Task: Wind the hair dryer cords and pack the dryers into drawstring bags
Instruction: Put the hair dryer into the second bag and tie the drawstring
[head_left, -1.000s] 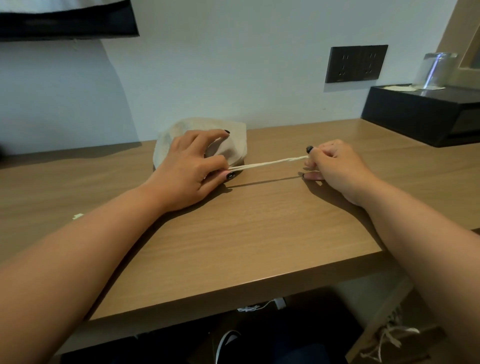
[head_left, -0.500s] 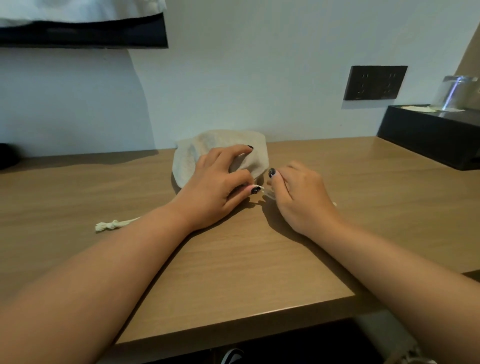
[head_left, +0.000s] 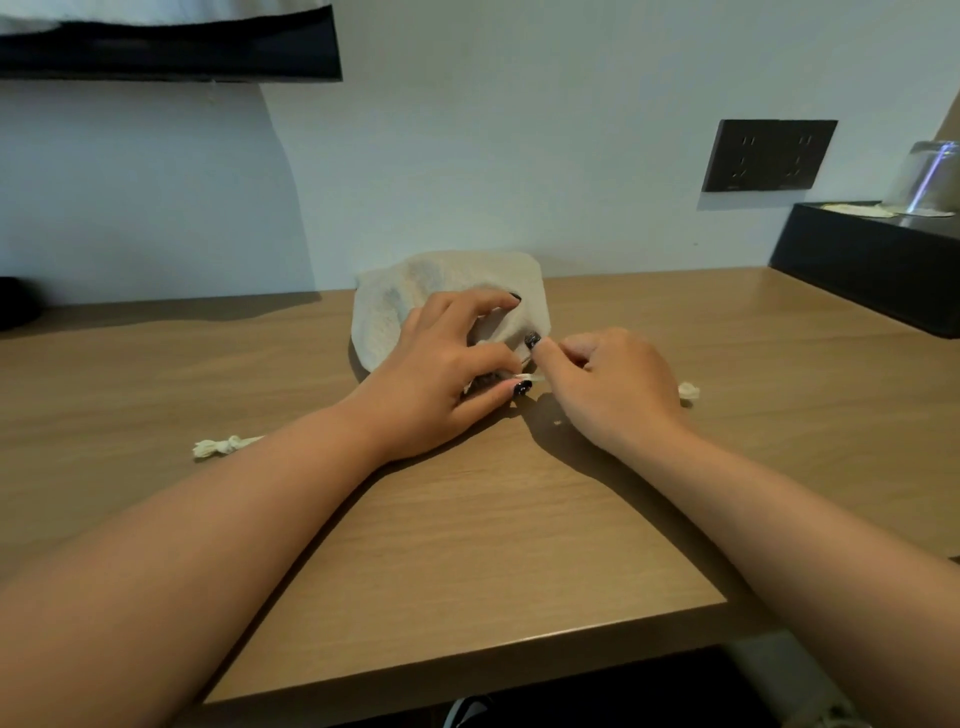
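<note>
A beige drawstring bag (head_left: 410, 296) lies bulging on the wooden desk (head_left: 467, 545) near the wall; its contents are hidden. My left hand (head_left: 441, 374) grips the bag's gathered mouth, thumb beside the cord. My right hand (head_left: 608, 384) sits just right of it, fingers curled, pinching the pale drawstring (head_left: 530, 378) at the mouth. One knotted cord end (head_left: 221, 447) lies on the desk to the left, the other knotted end (head_left: 688, 391) peeks out right of my right hand.
A black box (head_left: 872, 260) with an upturned glass (head_left: 930, 176) on it stands at the back right. A dark wall socket (head_left: 769, 155) is above the desk. A black shelf (head_left: 171, 47) hangs at upper left. The desk's front edge is close.
One second ago my right hand held the cord stretched out to the right. It has since come back to the bag's mouth, and the cord now lies slack with both knotted ends on the desk.
</note>
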